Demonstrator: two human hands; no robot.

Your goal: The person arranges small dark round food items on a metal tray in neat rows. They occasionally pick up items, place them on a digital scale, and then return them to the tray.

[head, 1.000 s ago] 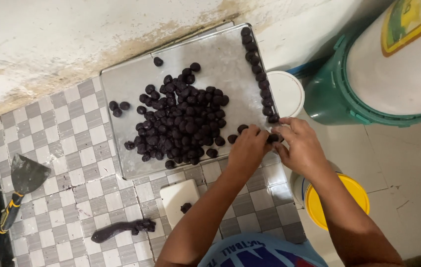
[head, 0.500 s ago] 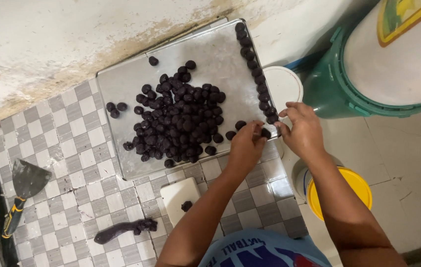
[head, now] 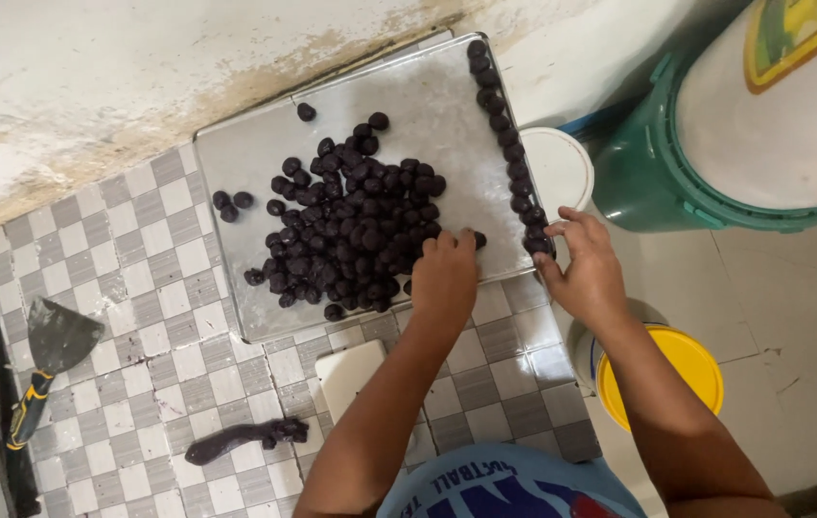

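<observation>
A flat metal tray [head: 408,96] lies on a checkered mat and holds a heap of small dark purple balls [head: 351,230]. A single row of the same balls [head: 502,120] runs down the tray's right edge. My left hand [head: 444,276] rests at the heap's right side, fingers curled down onto the balls there; what is under the fingers is hidden. My right hand [head: 589,273] is at the tray's right front corner, thumb and fingers pinched on the last ball of the row [head: 538,246].
A white round lid [head: 562,173] and a big green and white container [head: 763,125] stand right of the tray. A yellow-lidded tub [head: 667,369] sits under my right forearm. A scraper [head: 49,355], a dark dough strip [head: 236,441] and a white block [head: 351,379] lie on the mat.
My left hand has moved left from the row's end to the edge of the heap. My right hand stays at the end of the row.
</observation>
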